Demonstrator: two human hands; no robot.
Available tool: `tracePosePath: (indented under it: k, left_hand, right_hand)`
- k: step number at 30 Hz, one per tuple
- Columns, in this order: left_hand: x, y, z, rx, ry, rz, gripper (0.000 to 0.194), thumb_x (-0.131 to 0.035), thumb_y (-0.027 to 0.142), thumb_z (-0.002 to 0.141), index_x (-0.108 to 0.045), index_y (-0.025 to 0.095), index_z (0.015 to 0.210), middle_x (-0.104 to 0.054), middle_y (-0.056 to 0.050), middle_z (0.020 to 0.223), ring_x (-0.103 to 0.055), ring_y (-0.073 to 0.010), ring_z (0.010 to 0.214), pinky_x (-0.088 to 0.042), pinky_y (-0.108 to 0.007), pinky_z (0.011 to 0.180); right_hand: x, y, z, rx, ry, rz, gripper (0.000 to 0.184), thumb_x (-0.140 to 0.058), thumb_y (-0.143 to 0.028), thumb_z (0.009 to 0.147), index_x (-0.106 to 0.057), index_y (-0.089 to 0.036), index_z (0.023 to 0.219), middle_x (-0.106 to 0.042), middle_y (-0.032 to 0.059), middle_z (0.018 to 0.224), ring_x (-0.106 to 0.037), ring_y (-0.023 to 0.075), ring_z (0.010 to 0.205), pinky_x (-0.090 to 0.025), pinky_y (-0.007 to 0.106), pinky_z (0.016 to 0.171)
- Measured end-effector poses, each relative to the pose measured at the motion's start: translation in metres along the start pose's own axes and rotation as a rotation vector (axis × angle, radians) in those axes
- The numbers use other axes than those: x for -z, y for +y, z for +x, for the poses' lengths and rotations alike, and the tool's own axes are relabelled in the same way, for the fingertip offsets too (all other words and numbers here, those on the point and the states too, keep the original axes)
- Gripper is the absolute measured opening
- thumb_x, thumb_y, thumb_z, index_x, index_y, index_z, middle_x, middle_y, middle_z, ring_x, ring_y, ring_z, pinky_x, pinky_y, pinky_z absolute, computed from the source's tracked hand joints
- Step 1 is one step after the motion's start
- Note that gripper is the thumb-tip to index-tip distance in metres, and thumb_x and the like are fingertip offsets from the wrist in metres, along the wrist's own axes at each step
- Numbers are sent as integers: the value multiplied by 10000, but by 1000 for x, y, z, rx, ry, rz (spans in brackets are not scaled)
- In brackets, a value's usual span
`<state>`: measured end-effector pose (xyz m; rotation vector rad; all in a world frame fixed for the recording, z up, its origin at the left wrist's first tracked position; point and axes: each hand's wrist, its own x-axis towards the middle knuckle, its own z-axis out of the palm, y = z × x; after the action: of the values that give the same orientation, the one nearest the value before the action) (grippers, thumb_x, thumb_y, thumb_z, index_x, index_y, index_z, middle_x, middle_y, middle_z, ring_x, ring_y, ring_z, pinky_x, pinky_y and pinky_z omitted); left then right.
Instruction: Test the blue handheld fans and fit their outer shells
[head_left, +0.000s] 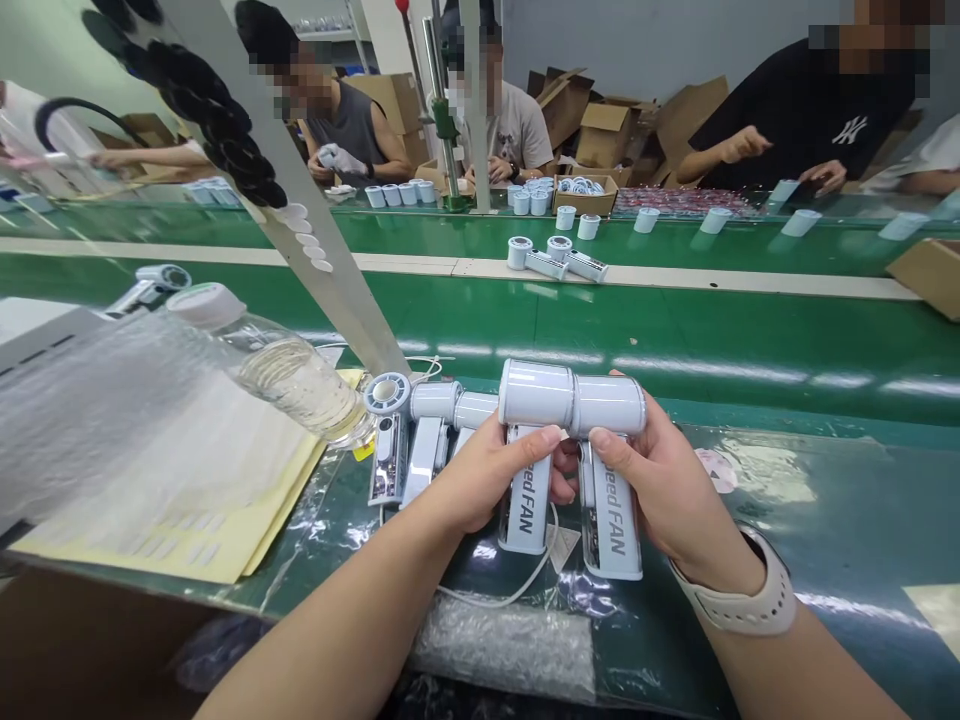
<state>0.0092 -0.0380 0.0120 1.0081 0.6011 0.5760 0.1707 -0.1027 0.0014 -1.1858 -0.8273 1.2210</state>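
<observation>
My left hand (487, 475) grips the handle of a pale blue handheld fan (529, 490) printed "FAN". My right hand (660, 480) grips a matching fan (611, 510) by its handle. The two fan heads touch end to end above the hands. Just left of them, several more chrome-and-blue handheld fans (401, 440) lie on the dark green mat (795, 520). A white cable (510, 595) runs below the fans. A clear plastic bottle (289, 380) with pale liquid lies tilted in the air at the left, its lower end near the loose fans.
A yellow-edged paper pad (187, 510) lies at the left, and bubble wrap (502, 645) lies at the near edge. Beyond is a green conveyor belt (675, 330) carrying several fan parts (555, 260). A slanted metal post (330, 250) rises at the left; co-workers sit among cardboard boxes across the belt.
</observation>
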Motion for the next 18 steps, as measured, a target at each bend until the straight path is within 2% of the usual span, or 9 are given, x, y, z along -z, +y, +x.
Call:
tracePosePath:
  k: [4, 9, 14, 18]
  left_hand:
    - [0, 2, 1, 22, 2, -22, 444, -806, 506, 695, -609, 154, 881, -662, -20, 645, -648, -140, 544, -514, -237, 512]
    - [0, 0, 1, 18, 6, -1, 480, -805, 523, 691, -591, 164, 928, -662, -16, 658, -643, -140, 532, -523, -247, 528]
    - [1, -2, 1, 22, 15, 19, 560, -809, 487, 703, -547, 176, 1088, -689, -24, 717, -650, -153, 524, -518, -263, 517]
    - [0, -2, 2, 39, 16, -31, 572, -827, 489, 678, -526, 177, 1052, -672, -7, 676, -646, -151, 509, -525, -258, 506]
  right_hand:
    - [-1, -1, 0, -31, 10, 61, 753, -784, -455, 786, -399, -278, 1408, -731, 54, 1021, -725, 257, 793, -630, 404, 634]
    - [-4, 1, 2, -38, 0, 146, 470, -609, -591, 872, -556, -256, 1196, -746, 63, 911, -731, 284, 806, -624, 441, 655]
    - [-2, 6, 7, -158, 1, 183, 571, -391, -691, 903, -683, -203, 962, -731, 91, 739, -705, 280, 653, -607, 459, 609]
    - [-3, 3, 10, -197, 28, 233, 571, -343, -665, 915, -693, -215, 945, -710, 80, 691, -683, 276, 633, -590, 434, 576]
